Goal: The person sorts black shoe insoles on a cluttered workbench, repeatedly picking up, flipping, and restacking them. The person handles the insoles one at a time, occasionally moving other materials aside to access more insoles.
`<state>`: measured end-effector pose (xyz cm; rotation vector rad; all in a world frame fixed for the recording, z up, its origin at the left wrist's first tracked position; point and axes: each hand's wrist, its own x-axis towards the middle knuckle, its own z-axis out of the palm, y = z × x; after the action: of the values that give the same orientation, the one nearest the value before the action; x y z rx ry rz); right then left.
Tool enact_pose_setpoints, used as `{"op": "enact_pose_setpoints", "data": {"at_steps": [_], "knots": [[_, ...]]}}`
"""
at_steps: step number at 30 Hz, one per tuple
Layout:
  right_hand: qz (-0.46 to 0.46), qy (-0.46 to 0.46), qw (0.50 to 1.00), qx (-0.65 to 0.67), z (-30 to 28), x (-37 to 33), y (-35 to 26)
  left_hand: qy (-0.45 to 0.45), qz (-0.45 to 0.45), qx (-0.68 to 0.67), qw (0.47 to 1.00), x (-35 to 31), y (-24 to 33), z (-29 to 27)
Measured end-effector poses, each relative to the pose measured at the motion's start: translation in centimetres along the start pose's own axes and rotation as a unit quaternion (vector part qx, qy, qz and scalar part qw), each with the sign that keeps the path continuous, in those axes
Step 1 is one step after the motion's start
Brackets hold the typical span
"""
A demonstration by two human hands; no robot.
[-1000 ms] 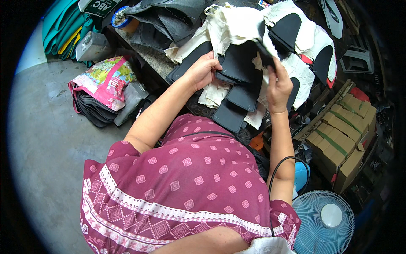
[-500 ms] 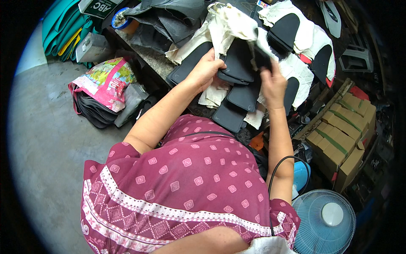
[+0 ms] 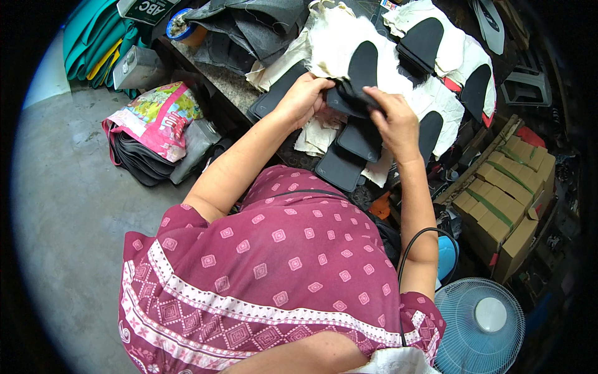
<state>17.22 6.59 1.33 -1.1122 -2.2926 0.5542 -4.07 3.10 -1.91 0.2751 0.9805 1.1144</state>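
Note:
Flat black pieces with rounded ends, like insoles, lie with ragged white cloth across the work surface. My left hand (image 3: 304, 100) is closed, thumb and fingers pinching the near left edge of a black piece (image 3: 349, 103) smeared by motion. Bent over the right side of that piece, my right hand (image 3: 395, 121) has its fingers at the edge; part of the grip is hidden. Just beyond them, a rounded black piece (image 3: 363, 62) rests on white cloth (image 3: 336, 47). Nearer me, more black pieces (image 3: 339, 167) overlap in a stepped pile.
Dark grey fabric (image 3: 249, 28) is heaped at the back left beside a blue-rimmed tub (image 3: 180, 26). A pink patterned bag (image 3: 159, 121) stands on the floor at left. On the right are cardboard boxes (image 3: 498, 193) and a fan (image 3: 483, 324), with a black cable near my right arm.
My right hand has come left and slightly down, bringing a black piece toward my left hand. The rounded piece on the white cloth beyond is now uncovered.

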Motion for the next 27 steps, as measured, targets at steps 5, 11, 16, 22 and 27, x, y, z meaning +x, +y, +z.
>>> {"op": "enact_pose_setpoints", "data": {"at_steps": [5,11,16,22,27], "knots": [[0.103,-0.008,0.992,0.074,0.8,0.3,0.7,0.008,0.041,0.067,0.997,0.2,-0.6,-0.1],[0.048,-0.025,0.998,0.035,1.9,0.0,1.2,0.013,0.028,0.166,0.986,0.5,-0.6,-0.7],[0.196,-0.015,0.95,0.242,2.3,-0.2,3.4,0.066,0.159,0.309,0.935,0.0,-1.0,-0.3],[0.24,-0.023,0.92,0.31,3.1,-0.8,4.2,0.155,0.463,0.688,0.536,-3.3,0.0,1.1],[0.281,-0.003,0.863,0.419,3.3,-0.6,4.2,-0.034,0.483,0.753,0.445,-1.7,-0.1,2.5]]}}
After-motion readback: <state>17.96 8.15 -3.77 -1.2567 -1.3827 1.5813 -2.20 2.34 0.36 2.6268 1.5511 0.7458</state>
